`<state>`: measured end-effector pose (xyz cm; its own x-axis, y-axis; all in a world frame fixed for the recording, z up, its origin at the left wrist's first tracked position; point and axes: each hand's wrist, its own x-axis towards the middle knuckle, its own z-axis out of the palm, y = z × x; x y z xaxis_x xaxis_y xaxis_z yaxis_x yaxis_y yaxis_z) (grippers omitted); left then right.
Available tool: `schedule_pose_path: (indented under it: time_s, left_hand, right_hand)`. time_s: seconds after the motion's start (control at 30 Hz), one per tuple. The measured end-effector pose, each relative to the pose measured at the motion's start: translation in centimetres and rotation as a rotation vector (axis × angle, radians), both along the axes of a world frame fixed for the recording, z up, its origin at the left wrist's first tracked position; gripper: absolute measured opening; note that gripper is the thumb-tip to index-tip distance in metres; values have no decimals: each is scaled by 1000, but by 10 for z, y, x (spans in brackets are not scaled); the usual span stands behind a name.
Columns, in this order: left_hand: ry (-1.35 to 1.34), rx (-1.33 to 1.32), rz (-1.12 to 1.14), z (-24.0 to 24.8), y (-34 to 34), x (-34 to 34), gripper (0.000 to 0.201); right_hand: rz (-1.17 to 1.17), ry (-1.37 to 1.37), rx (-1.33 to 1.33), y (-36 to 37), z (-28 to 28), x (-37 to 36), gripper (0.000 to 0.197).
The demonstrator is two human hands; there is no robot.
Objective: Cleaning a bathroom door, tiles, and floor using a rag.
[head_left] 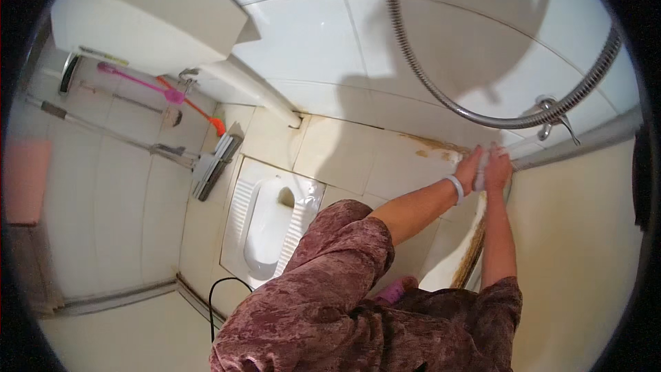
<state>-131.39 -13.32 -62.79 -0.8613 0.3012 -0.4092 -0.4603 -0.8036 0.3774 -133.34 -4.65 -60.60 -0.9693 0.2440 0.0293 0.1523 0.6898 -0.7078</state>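
My left hand [469, 169], with a white bracelet [456, 189] at its wrist, is low in the corner by the tiled wall. Right beside it is my right hand [496, 168], its fingers bent. Both hands close round a pale whitish thing [481, 175] between them; its kind cannot be made out, since the fingers hide most of it. Above and to the right of the hands, a metal tap [549, 114] sits on the wall, touched by neither hand. Brown stains [441, 143] run along the base of the wall beside my left hand.
A ribbed metal hose [421, 77] loops down above the hands. At left are a white squat toilet [234, 248], a squeegee mop [217, 165], a pink brush [174, 95] and a white pipe [255, 91]. A black cable [211, 296] curves near the floor. A pink slipper [392, 292] shows below me.
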Motion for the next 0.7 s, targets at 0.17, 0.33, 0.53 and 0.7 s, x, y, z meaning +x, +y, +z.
schedule_pose_path:
  time_s: [0.17, 0.33, 0.53, 0.7]
  left_hand:
    - [75, -394, -125, 43, -4, -11, 49]
    - [58, -414, -277, 63, -41, -19, 50]
    - [-165, 309, -244, 13, -50, -10, 42]
    - [-183, -130, 22, 13, -3, 1, 54]
  right_hand:
    - [-218, -343, -1431, 72, -90, -33, 44]
    - [-117, -316, -1277, 57, -27, -5, 40]
    - [336, 209, -180, -55, 62, 24, 24]
    - [182, 83, 131, 14, -6, -8, 26]
